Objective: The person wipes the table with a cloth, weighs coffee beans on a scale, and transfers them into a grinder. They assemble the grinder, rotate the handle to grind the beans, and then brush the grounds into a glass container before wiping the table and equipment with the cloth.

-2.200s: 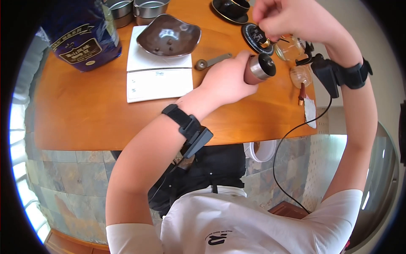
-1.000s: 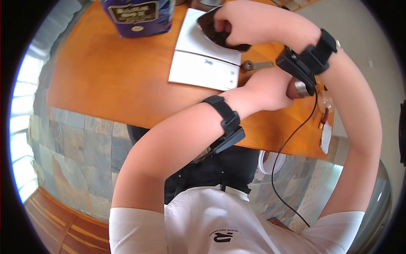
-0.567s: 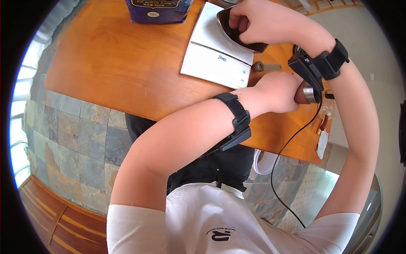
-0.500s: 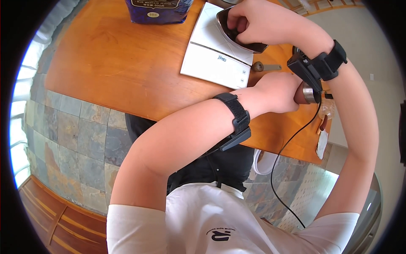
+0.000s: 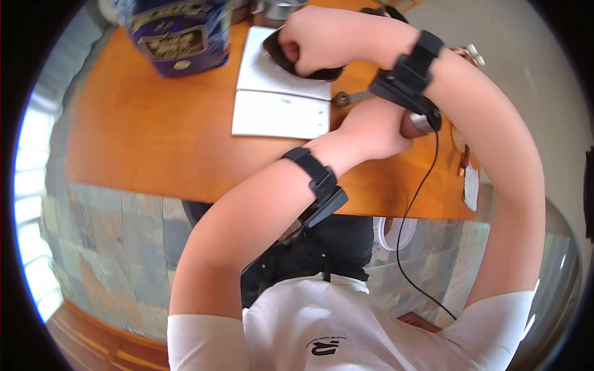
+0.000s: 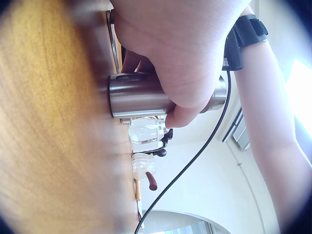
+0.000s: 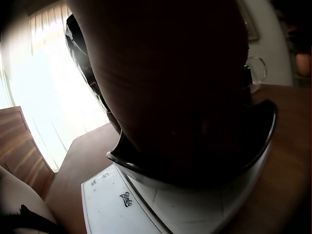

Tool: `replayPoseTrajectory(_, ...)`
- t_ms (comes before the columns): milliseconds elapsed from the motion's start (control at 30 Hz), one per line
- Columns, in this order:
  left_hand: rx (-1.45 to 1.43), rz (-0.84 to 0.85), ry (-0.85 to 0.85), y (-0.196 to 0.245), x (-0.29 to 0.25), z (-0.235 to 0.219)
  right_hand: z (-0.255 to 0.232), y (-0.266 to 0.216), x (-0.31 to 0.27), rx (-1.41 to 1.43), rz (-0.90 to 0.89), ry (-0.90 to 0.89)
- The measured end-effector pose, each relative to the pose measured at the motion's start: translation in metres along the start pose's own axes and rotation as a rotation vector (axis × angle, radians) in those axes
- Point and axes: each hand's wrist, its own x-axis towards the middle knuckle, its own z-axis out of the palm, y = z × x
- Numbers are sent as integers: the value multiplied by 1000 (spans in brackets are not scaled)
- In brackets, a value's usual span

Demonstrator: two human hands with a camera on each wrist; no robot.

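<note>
My left hand (image 5: 378, 128) grips a hand coffee grinder (image 6: 139, 95), its fingers and thumb wrapped round the body. The grinder stands upright on the wooden table, with its steel top ring showing in the head view. Across the left forearm, my right hand (image 5: 318, 38) reaches down into a dark, wavy-rimmed bowl (image 5: 329, 75). Its fingers are bent inside the bowl, and the fingertips are hidden; I cannot tell what they hold. The bowl sits on a white scale (image 5: 281, 114). Between scale and grinder lies the crank handle (image 5: 356, 98) with its round knob.
A blue coffee bag (image 5: 179, 46) stands left of the scale, with a steel cup (image 5: 279, 11) behind. Past the grinder are a glass pot (image 6: 144, 130) and a ribbed glass vessel (image 6: 141, 165) with a brown handle. A cable (image 5: 405, 216) hangs from the right wrist.
My right hand has come from above the black coaster at the back right into the bowl, where it stays. The left hand keeps its grip on the grinder. The head view has shifted.
</note>
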Motion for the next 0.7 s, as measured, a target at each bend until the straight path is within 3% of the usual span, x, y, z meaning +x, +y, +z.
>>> replayPoseTrajectory(100,49,30,-4,-1,4,4,-6,10,-10,-49,-59,75)
replayPoseTrajectory(200,49,-17,52,3,3,3,-42,9,-55,64,57,154)
replayPoseTrajectory(300,79,-63,21,3,5,4,-69,-11,-110,218,434,76)
replayPoseTrajectory(433,77,-30,30,2,4,4,-62,3,-153,193,533,-70)
replayPoseTrajectory(567,94,-64,8,0,4,4,-50,11,-166,158,518,-164)
replayPoseTrajectory(600,81,-56,12,0,5,4,-51,10,-169,172,594,-215)
replayPoseTrajectory(700,78,-48,15,-1,5,6,-32,36,-176,267,557,-197)
